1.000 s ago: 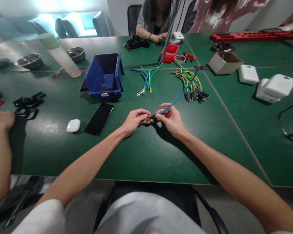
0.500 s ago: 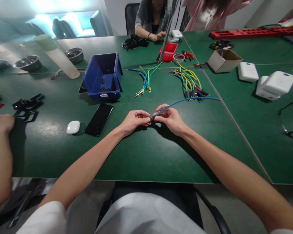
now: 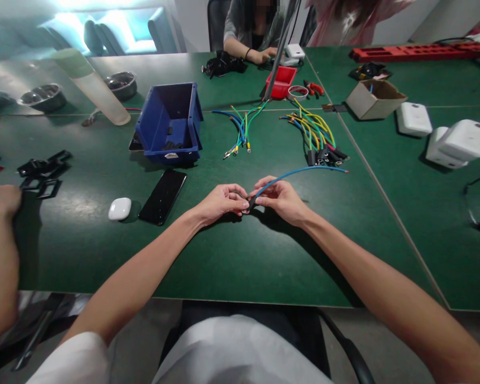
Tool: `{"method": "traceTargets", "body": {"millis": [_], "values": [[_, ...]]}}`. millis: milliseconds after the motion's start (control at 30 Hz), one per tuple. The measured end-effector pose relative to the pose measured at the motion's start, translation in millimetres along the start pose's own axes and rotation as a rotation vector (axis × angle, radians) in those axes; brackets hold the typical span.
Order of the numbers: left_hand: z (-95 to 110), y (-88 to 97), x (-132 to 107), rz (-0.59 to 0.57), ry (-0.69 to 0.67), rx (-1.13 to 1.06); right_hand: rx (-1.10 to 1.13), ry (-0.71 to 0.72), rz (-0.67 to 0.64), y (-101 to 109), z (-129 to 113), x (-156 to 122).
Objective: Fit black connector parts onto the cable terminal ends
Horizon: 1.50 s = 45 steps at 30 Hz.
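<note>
Between my two hands is a blue wire [image 3: 294, 172], with a black sleeve [image 3: 252, 202] around its near end. My left hand [image 3: 225, 204] pinches the tip at the sleeve, where a bit of metal shows. My right hand [image 3: 280, 200] has thumb and fingers closed on the sleeve and wire just beside it. The wire's free end arches away to the right, above the table. Beyond it lies a bundle of yellow, green and blue wires [image 3: 317, 128], several with black sleeves and ring terminals. A smaller bundle of blue and green wires [image 3: 243, 128] lies to its left.
A blue bin [image 3: 169, 156] holding small black pieces stands left of the wires. Nearer me are a black phone [image 3: 162, 197] and a white case [image 3: 120, 209]. A cardboard box [image 3: 374, 101] is at right. Another person's arm [image 3: 0, 256] rests at far left; people sit opposite.
The wire's free end has swung slightly left and down. Both hands stay together at the sleeve, with small finger shifts. The whole view has shifted a little.
</note>
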<state>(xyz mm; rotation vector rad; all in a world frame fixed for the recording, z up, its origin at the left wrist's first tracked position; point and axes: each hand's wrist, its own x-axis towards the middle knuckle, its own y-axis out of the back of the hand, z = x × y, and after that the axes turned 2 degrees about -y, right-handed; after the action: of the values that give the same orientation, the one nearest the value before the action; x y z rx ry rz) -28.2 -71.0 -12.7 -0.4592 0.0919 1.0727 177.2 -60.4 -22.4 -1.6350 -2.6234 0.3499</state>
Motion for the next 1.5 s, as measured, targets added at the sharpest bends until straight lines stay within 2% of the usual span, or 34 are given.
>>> {"method": "traceTargets", "body": {"millis": [167, 400, 1500], "values": [[-1.9, -2.4, 0.4, 0.044, -0.057, 0.015, 0.059, -0.004, -0.001, 1.5, 5.1, 0.1], [-2.5, -3.7, 0.6, 0.051, -0.045, 0.026, 0.054, 0.011, 0.065, -2.4, 4.1, 0.2], [-1.4, -6.1, -0.5, 0.114, -0.077, 0.128, 0.094, -0.036, 0.048, -0.4, 5.4, 2.9]]}}
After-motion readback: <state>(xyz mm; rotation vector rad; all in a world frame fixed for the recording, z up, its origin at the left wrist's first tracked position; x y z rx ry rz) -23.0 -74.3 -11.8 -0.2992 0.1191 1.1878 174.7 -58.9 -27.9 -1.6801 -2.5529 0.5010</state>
